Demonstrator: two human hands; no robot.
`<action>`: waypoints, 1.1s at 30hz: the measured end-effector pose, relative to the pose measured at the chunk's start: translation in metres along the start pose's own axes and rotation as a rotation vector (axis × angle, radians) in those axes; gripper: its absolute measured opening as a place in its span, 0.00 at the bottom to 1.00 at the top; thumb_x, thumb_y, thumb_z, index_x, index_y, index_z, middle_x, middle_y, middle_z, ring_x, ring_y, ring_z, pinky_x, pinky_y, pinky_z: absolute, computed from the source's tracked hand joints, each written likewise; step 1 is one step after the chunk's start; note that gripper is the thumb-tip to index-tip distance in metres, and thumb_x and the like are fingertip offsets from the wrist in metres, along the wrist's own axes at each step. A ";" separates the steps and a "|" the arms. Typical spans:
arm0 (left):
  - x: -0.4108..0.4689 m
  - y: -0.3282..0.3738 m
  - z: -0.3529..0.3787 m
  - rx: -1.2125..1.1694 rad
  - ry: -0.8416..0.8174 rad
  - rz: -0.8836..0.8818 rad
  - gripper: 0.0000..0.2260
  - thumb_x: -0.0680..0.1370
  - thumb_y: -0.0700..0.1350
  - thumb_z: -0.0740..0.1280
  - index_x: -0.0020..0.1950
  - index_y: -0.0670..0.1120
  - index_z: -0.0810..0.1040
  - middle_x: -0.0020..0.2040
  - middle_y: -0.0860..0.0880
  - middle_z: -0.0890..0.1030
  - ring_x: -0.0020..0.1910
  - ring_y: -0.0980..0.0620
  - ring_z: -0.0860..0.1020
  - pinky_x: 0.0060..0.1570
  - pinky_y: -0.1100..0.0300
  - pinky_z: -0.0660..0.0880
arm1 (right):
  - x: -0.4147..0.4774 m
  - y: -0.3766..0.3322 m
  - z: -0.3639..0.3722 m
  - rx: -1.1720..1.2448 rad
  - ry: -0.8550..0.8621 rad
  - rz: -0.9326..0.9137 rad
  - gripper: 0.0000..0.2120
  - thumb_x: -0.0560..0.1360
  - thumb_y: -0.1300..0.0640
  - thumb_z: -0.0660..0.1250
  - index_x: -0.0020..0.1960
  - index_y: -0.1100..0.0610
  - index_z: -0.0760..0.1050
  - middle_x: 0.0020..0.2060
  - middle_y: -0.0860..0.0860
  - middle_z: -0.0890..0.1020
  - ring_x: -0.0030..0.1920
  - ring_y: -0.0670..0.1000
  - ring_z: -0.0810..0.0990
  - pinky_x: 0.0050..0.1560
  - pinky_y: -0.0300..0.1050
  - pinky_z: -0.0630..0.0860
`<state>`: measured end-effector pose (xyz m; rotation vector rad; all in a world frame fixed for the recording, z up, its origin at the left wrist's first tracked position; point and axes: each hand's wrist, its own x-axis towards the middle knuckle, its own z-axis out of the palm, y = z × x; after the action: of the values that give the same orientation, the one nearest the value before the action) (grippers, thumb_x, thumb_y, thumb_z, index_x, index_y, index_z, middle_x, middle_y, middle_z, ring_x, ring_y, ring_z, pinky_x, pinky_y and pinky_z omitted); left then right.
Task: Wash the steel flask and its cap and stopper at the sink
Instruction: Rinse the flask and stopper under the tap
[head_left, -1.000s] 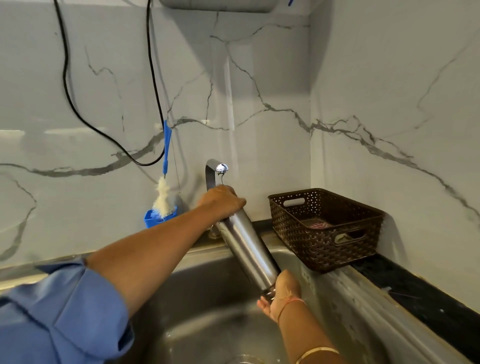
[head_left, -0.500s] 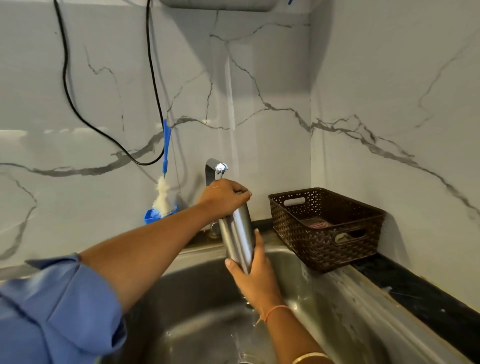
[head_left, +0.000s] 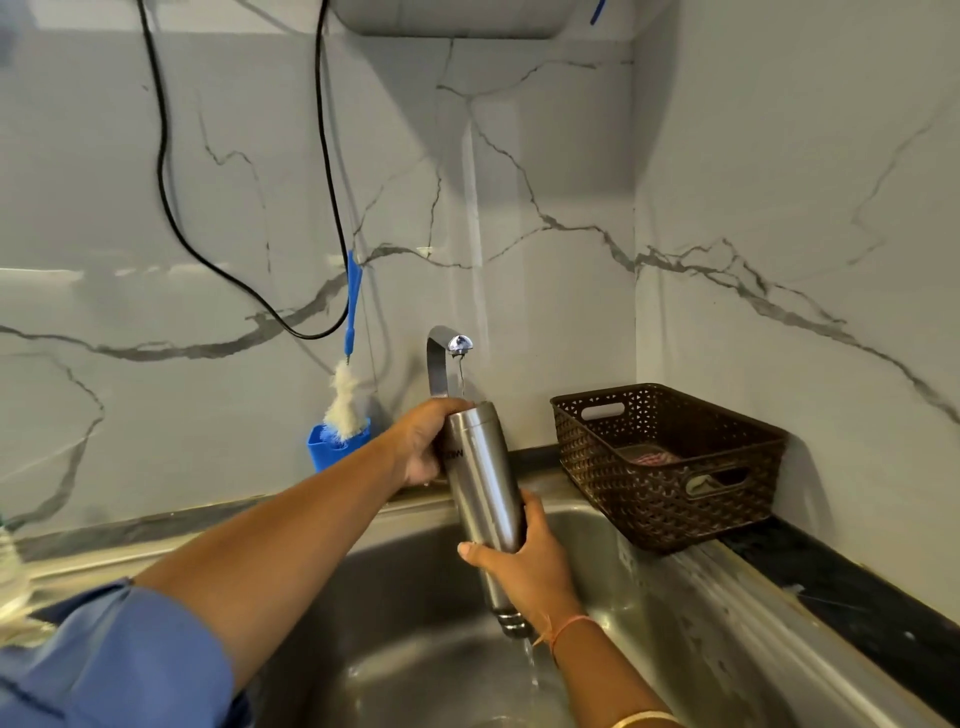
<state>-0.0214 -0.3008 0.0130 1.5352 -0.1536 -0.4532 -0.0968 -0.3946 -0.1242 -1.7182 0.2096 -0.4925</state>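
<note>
Two marble-veined walls (head_left: 519, 156) meet in a corner behind a steel sink (head_left: 727, 603), whose basin holds a little running water. A dark worktop (head_left: 857, 597) runs along the sink's right edge and carries a brown perforated basket (head_left: 665, 499); inside lies something pinkish (head_left: 655, 458), too hidden to identify. Over the basin, the steel flask (head_left: 483, 478) is held tilted, mouth downward, with water trickling from the mouth into the sink. The left hand (head_left: 421, 441) has its grip curled round the upturned base; the right hand (head_left: 524, 566) has its grip wrapped round the lower body, covering part of the neck. A chrome tap (head_left: 441, 358) stands just above the base and drops a thin stream onto it. A blue holder (head_left: 337, 444) against the back wall contains a bottle brush (head_left: 344, 389), bristles down. A grey appliance (head_left: 452, 15) is cut off at the top edge, and a pale object (head_left: 10, 571) at the left edge cannot be made out.
</note>
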 end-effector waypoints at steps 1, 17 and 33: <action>0.002 0.002 -0.003 0.023 0.031 -0.010 0.05 0.77 0.43 0.65 0.41 0.44 0.75 0.37 0.44 0.78 0.37 0.48 0.76 0.42 0.55 0.74 | 0.000 0.001 0.002 -0.009 -0.012 0.000 0.43 0.61 0.52 0.79 0.71 0.48 0.62 0.53 0.48 0.79 0.48 0.47 0.80 0.52 0.42 0.78; 0.014 -0.035 0.005 0.281 0.247 0.525 0.20 0.70 0.54 0.74 0.56 0.51 0.71 0.44 0.53 0.78 0.42 0.54 0.78 0.42 0.58 0.77 | 0.000 -0.005 0.002 0.207 -0.128 0.016 0.31 0.65 0.53 0.79 0.64 0.48 0.71 0.50 0.47 0.82 0.47 0.46 0.82 0.47 0.38 0.78; 0.007 -0.037 -0.049 -0.023 0.306 0.020 0.24 0.70 0.48 0.75 0.61 0.43 0.68 0.50 0.42 0.75 0.45 0.44 0.76 0.44 0.47 0.77 | 0.008 -0.005 -0.019 0.830 0.204 0.542 0.21 0.77 0.44 0.63 0.60 0.60 0.72 0.50 0.61 0.78 0.44 0.58 0.79 0.31 0.47 0.77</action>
<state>-0.0041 -0.2569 -0.0271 1.5592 0.0736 -0.1992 -0.0986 -0.4133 -0.1154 -0.7533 0.5186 -0.2812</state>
